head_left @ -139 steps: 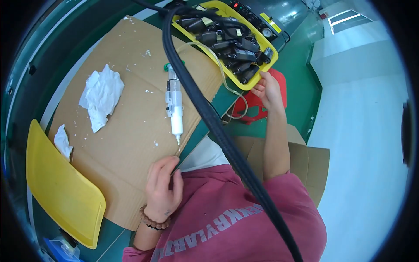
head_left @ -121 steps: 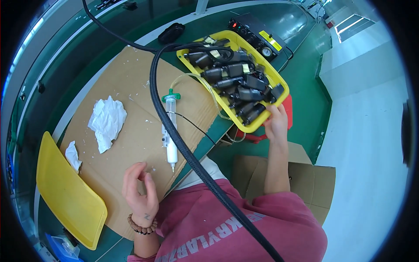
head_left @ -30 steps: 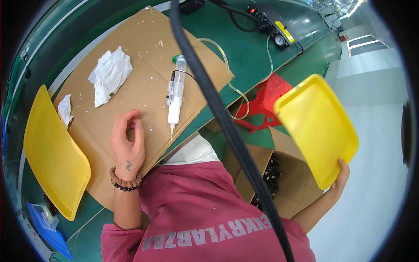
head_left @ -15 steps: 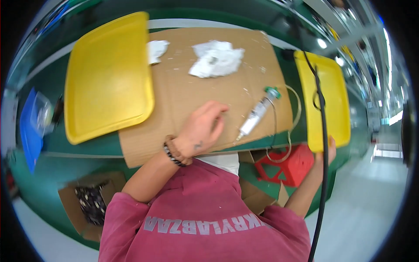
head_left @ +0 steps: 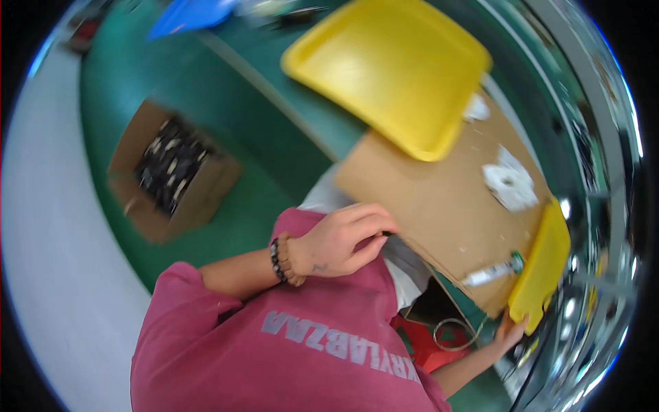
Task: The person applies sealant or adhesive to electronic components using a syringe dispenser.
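My left hand [head_left: 347, 240] is in front of my shirt at the near edge of a cardboard sheet [head_left: 439, 199], thumb and fingers pinched together. A small dark bit shows at the fingertips, too small to name. Over on the right, my right hand [head_left: 513, 331] grips the near end of a narrow-looking yellow tray [head_left: 542, 268], which appears tilted. Between the hands, a clear syringe [head_left: 489, 274] with a green cap lies on the cardboard. Behind it sits a crumpled white tissue [head_left: 509, 182].
A larger yellow tray [head_left: 391, 62] overlaps the cardboard's far left part, beside another white tissue [head_left: 477, 108]. At left, an open carton [head_left: 199, 192] holds many dark pieces. Below the bench is a red stool [head_left: 432, 350] with a looped tube [head_left: 456, 349] in front.
The view has swung left, bringing the carton further in. My left hand has drawn back from above the cardboard to its near edge, its fingers now pinched. My right hand remains on the tray.
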The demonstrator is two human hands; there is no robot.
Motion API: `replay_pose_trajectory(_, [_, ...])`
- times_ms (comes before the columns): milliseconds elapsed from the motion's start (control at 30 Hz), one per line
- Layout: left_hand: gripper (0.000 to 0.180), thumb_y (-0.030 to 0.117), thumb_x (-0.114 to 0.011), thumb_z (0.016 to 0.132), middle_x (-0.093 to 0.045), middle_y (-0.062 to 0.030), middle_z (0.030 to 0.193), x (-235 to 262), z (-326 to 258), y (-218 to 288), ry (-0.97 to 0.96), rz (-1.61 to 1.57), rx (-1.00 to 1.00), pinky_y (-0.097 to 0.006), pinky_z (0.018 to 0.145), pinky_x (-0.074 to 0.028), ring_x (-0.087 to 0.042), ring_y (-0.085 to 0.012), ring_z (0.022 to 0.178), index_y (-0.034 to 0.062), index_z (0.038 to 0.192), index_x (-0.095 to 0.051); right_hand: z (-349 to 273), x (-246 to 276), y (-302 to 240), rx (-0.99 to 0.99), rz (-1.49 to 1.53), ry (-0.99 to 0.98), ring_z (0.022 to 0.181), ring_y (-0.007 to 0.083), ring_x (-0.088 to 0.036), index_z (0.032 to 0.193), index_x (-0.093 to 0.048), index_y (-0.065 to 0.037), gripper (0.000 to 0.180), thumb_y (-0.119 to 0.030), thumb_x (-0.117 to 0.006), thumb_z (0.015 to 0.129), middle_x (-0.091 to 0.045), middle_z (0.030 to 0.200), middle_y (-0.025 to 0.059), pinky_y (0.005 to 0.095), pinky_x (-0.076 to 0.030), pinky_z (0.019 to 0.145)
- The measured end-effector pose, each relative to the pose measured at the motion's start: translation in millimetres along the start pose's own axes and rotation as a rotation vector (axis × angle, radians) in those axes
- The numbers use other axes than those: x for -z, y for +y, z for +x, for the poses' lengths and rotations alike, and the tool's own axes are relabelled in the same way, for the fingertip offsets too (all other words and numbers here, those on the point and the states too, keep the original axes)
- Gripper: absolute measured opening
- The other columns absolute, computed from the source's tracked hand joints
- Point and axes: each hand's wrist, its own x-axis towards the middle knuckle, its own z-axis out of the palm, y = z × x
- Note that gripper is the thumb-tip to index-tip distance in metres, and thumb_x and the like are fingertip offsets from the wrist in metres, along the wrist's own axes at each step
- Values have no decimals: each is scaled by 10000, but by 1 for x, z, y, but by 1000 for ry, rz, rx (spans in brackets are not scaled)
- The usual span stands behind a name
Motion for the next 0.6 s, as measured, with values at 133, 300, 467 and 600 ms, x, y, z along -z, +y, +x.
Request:
replay_pose_trajectory(133, [187, -18, -548, 792, -575, -141, 949, 13, -56, 2, 184, 123, 139, -325, 724, -489, -588, -264, 830, -10, 977, -573, 45, 27, 10, 32, -88, -97, 1021, 239, -552, 1227, -464, 15, 426, -250, -518, 897, -553, 1167, 136, 339, -474, 864])
replay_pose_trajectory(300, [174, 19, -532, 776, -591, -126, 863, 62, -132, -57, 550, 504, 325, -320, 690, -481, -586, -255, 776, 13, 936, -602, 198, 182, -8, 950, -1105, 165, 688, 363, -591, 980, -614, -10, 630, -515, -693, 612, -627, 792, 179, 427, -488, 611])
replay_pose_trajectory(467, [278, 92, -565, 742, -594, -173, 981, 158, -245, -160, 680, 932, 733, -391, 871, -454, -571, -322, 941, 9, 1007, -585, 96, 114, -10, 1151, -895, -27, 734, 335, -595, 930, -599, 1, 458, -395, -679, 714, -617, 828, 192, 426, -492, 625])
replay_pose_trajectory(600, [470, 127, -602, 698, -514, -199, 1165, 199, -253, -205, 410, 1128, 1098, -417, 942, -406, -486, -347, 1101, 31, 1149, -508, -61, 98, -61, 591, -148, 63, 883, 311, -582, 1059, -587, -22, 452, -357, -671, 768, -593, 1075, 176, 422, -498, 756])
